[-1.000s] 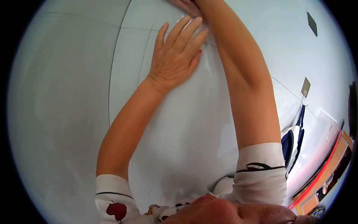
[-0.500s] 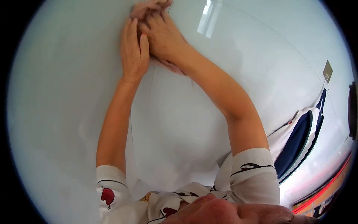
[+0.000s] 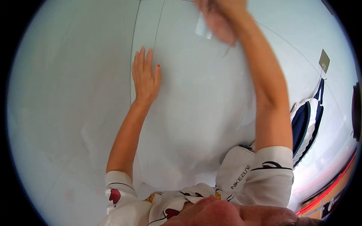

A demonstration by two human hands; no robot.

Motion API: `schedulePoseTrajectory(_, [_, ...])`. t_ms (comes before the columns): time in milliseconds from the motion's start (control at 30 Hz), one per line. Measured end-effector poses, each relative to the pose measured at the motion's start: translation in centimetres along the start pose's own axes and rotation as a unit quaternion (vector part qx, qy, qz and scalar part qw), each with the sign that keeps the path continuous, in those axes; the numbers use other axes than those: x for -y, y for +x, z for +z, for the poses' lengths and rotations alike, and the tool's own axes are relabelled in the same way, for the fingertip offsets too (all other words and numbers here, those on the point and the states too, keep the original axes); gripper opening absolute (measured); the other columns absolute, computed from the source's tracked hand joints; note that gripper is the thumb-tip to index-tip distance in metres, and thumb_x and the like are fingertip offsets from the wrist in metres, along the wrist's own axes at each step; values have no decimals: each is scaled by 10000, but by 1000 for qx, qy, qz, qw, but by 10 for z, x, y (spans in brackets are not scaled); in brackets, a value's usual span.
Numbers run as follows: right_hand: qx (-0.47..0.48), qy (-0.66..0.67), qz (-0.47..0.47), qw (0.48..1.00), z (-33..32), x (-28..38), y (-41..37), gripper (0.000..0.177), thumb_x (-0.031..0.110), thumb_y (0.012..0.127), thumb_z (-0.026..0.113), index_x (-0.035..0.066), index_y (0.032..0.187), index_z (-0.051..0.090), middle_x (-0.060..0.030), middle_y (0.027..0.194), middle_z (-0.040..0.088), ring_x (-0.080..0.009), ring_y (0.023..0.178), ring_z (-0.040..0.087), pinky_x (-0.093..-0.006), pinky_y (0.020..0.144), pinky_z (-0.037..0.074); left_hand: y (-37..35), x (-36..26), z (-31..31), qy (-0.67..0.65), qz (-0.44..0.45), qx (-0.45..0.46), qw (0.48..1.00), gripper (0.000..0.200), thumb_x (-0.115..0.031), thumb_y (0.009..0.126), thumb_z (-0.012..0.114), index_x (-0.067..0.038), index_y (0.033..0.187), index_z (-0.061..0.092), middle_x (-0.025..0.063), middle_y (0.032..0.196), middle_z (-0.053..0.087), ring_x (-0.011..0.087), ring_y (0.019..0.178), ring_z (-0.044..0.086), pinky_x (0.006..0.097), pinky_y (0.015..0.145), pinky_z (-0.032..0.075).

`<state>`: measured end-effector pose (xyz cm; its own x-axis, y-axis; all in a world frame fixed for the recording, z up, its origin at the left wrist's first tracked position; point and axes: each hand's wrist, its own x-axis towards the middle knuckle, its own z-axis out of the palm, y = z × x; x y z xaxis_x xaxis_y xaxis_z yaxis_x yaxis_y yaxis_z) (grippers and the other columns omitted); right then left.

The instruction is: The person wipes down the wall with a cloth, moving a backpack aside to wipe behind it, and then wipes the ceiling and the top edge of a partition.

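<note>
My left hand [image 3: 146,77] lies against the pale, glossy tiled surface [image 3: 188,94], its fingers stretched out beside a thin seam line. Nothing is in it. My right hand [image 3: 230,8] is at the top edge of the view, blurred and partly cut off, with a pink cloth [image 3: 219,25] in its grip. The cloth hangs below the fingers over a bright reflection.
On the right, a white and navy bag [image 3: 306,124] hangs by its strap below a small grey square plate [image 3: 324,61]. A white bag with black lettering [image 3: 233,167] is beside my right sleeve. A red edge [image 3: 328,188] shows at lower right.
My hands have moved apart. The right one has swung to the right with the pink cloth, while the left one has come off the cloth and shifted lower.
</note>
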<state>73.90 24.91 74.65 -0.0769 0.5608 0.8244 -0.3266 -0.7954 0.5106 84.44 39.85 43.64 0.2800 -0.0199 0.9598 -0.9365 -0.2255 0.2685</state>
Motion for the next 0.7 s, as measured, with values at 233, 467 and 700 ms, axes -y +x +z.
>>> schedulePoseTrajectory(233, [7,-94,132,987,-113,-164,32,235,163,869,523,105,1025,689,-168,981,690,-335,898,643,-447,841,480,-29,34,26,54,-21,42,997,598,-238,1009,422,-74,1566,279,148,1644,203,337,1529,132,510,1229,74])
schedulePoseTrajectory(467, [66,-72,231,968,-182,-245,-2,271,165,905,511,93,1115,667,-146,1070,678,-313,983,628,-416,893,469,-39,46,40,29,14,-6,999,610,-231,995,416,-74,1569,280,143,1647,211,335,1534,118,525,1227,44])
schedulePoseTrajectory(700, [125,54,258,956,-188,-218,-49,313,166,941,499,80,1205,645,-125,1160,666,-291,1067,612,-386,945,458,-42,53,45,18,31,-28,999,559,-210,1003,403,-66,1541,349,160,1618,283,366,1508,203,551,1211,91])
